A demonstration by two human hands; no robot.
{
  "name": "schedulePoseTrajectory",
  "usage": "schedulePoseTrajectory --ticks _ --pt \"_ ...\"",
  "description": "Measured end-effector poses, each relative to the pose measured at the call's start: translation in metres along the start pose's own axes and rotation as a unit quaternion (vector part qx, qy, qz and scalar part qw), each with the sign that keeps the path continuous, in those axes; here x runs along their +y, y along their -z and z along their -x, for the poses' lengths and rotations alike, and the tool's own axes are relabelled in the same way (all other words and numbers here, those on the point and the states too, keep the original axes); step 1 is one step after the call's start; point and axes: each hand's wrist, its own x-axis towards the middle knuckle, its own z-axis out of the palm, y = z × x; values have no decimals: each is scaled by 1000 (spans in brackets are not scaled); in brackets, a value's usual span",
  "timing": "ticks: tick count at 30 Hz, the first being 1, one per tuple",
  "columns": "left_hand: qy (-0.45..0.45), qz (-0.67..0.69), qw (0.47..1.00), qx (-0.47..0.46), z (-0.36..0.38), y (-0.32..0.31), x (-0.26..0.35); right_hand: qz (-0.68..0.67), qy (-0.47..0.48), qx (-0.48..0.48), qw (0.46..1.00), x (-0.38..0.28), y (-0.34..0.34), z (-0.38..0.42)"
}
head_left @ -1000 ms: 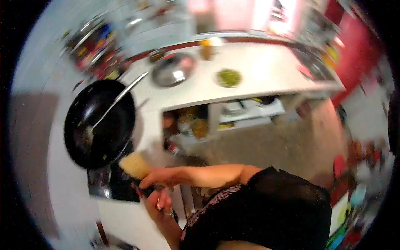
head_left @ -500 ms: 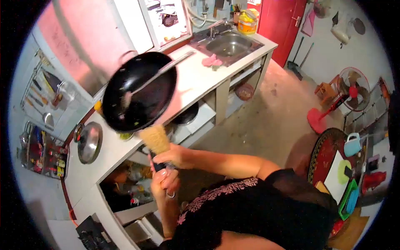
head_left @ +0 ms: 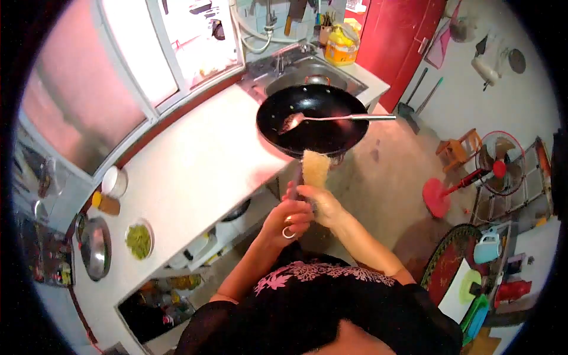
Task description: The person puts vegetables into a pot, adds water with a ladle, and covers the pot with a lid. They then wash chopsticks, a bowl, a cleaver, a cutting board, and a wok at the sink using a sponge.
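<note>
My left hand, with a ring on a finger, is closed around the handle of a black wok. My right hand is closed at the lower end of a tan fibrous loofah pad, which lies against the handle near the wok's rim. Whether the right fingers also grip the handle is hard to see. Inside the wok rests a long-handled metal spatula, its handle sticking out over the right rim. The wok is held up in front of the sink, hiding part of its basin.
Along the counter stand a plate of green food, a metal lid, a capped jar and a white bowl. A yellow-orange container is by the sink. At right are a red fan and a wooden stool.
The wok, with the spatula in it, has swung right from above the counter to the sink side and tilted less steeply. Both hands moved right with it, and the view turned.
</note>
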Motion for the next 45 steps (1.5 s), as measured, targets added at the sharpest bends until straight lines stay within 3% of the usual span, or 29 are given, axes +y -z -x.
schedulePoseTrajectory --ticks 2,4,10,14,15,18,19,23,24,26,27,30,31,34,35,38,39,42,45 --pt "26 25 999 -40 -69 3 60 -18 -31 30 999 -50 33 -53" --pt "61 54 995 -62 -109 2 98 -7 5 61 998 -82 49 -90" --pt "89 112 989 -25 -198 4 181 -4 -9 77 997 -140 105 -180" --pt "62 114 991 -10 -244 22 225 -49 -11 -2 999 -154 155 -240" --pt "59 110 991 53 -254 26 236 -65 -22 -76 995 -159 170 -253" --pt "47 141 989 -2 -283 30 252 -82 -85 -85 989 -182 196 -281" --pt "-11 113 991 72 -294 35 255 -81 -93 -95 988 -193 200 -287" --pt "-3 86 995 56 -336 51 268 -136 -130 -192 963 -212 242 -315" --pt "-21 57 994 94 -343 47 269 -125 -138 -170 968 -216 249 -321" --pt "-55 -2 984 171 -352 38 273 -100 -152 -126 975 -216 261 -333" --pt "-53 80 986 137 -352 37 275 -99 -164 -137 972 -228 257 -332" --pt "-64 14 976 207 -351 28 285 -68 -168 -121 976 -219 267 -344" --pt "-57 -10 986 156 -351 26 289 -33 -164 -137 976 -215 271 -350" --pt "-28 -27 971 236 -349 11 301 27 -143 -141 979 -240 256 -343" --pt "-12 -40 979 201 -347 15 304 39 -131 -162 977 -241 255 -343" --pt "-3 -127 946 298 -334 20 316 178 -133 -289 931 -228 276 -361" --pt "-11 -98 953 285 -324 35 321 175 -176 -317 915 -264 263 -353" --pt "-97 -204 911 345 -303 34 337 232 -194 -315 900 -322 260 -345" --pt "-167 -53 947 269 -282 39 340 262 -155 -291 907 -372 284 -348"
